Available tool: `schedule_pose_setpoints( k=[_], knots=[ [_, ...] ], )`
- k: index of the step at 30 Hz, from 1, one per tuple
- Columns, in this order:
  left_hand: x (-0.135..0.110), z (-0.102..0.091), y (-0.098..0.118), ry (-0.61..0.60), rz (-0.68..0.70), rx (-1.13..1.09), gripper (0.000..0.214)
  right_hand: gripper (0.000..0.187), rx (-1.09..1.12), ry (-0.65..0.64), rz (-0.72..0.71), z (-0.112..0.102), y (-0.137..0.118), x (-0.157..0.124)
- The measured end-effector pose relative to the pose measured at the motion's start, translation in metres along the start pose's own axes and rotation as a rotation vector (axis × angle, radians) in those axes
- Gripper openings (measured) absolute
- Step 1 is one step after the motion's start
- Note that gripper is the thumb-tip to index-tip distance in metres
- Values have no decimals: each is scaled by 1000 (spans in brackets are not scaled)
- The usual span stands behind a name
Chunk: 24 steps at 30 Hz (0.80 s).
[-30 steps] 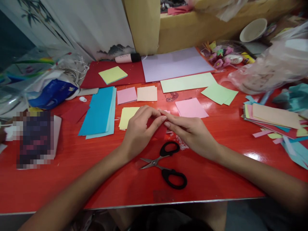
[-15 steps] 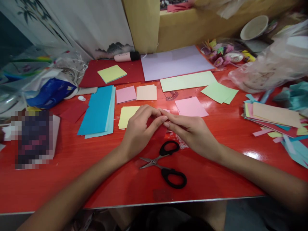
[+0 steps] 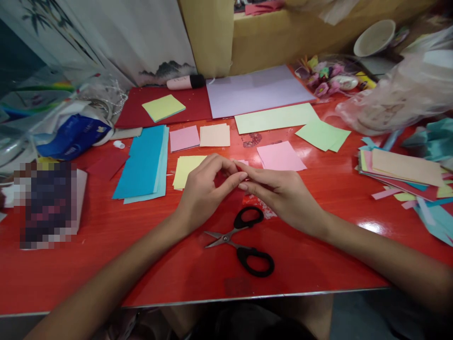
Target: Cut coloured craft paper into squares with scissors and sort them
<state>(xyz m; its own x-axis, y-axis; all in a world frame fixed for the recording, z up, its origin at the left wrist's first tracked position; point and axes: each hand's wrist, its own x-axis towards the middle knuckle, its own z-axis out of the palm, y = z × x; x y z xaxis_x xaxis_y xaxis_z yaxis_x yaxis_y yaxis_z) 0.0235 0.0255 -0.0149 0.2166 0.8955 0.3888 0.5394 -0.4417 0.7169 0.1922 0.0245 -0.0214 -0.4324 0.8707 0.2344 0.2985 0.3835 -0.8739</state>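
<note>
My left hand (image 3: 203,191) and my right hand (image 3: 279,193) meet at their fingertips over the middle of the red table (image 3: 106,255). Between them they pinch a small piece of dark red paper (image 3: 230,186), mostly hidden under the fingers and hard to tell from the tabletop. Both hands have fingers pressed together on it. Black-handled scissors (image 3: 244,241) lie partly open just in front of my hands. A yellow paper square (image 3: 186,170) lies under my left fingertips' far side, and a pink square (image 3: 279,157) sits beyond my right hand.
Blue paper sheets (image 3: 145,163) lie to the left, a lilac sheet (image 3: 256,89) and pale green sheets (image 3: 276,118) at the back. A stack of mixed coloured paper (image 3: 403,174) is at the right. A plastic bag (image 3: 396,99) and a bowl (image 3: 373,38) stand at the back right.
Both hands stay nearly still on the red paper; only the fingertips shift slightly. The view has tilted a little.
</note>
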Motion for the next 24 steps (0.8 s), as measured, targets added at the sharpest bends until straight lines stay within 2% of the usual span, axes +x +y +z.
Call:
schedule_pose_setpoints(
  k=[24],
  knots=[
    [0, 1, -2, -17, -9, -47, 13, 38, 16, 55, 9, 1, 1, 1]
  ],
)
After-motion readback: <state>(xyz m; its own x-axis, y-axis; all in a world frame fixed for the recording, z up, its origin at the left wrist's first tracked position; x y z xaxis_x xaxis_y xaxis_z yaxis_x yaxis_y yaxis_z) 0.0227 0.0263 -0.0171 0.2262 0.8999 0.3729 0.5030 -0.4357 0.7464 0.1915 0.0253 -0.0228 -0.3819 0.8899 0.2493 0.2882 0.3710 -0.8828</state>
